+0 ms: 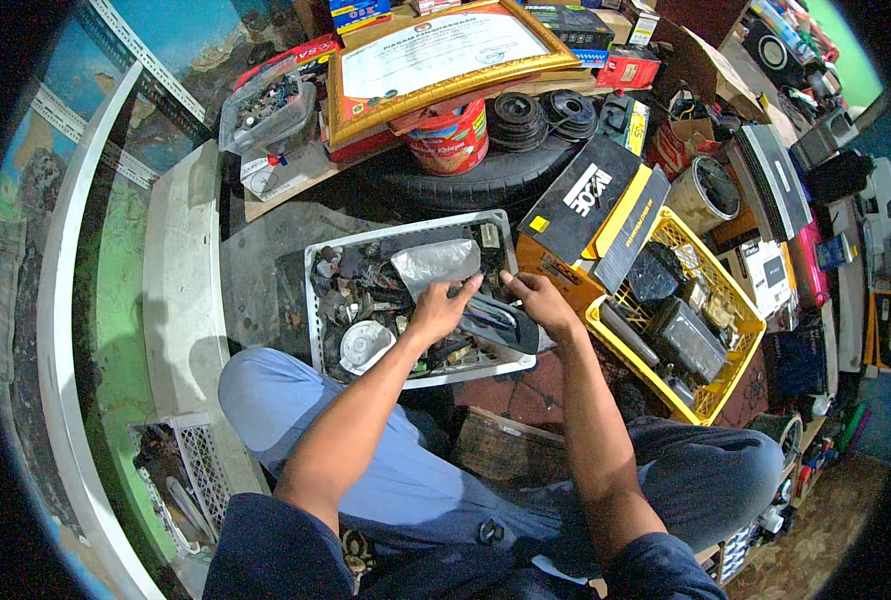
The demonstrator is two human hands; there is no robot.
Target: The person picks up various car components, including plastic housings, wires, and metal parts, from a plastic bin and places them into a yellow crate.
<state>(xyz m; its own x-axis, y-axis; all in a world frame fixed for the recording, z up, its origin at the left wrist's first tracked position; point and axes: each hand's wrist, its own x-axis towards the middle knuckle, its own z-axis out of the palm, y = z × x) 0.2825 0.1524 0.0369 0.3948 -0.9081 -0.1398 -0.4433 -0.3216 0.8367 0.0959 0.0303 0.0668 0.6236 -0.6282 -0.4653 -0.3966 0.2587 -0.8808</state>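
Note:
A white plastic crate [316,319] full of mixed small parts stands before me. My left hand [443,309] is over its middle, close to a crumpled clear plastic bag [436,262]. My right hand [541,301] is above the crate's right side, thumb and forefinger close together. Below and between the hands lies a dark, elongated plastic piece [519,330], slanting over the crate's right part. Whether either hand grips something small cannot be made out. A round white plastic part [366,346] lies at the crate's near left.
Right of the white crate are a black-and-orange Ingco box [582,199] and a yellow basket [745,330] of parts. Behind stand a tire [445,191], a red bucket [453,142] and a gold-framed certificate [445,52]. A wooden block [509,446] lies between my legs.

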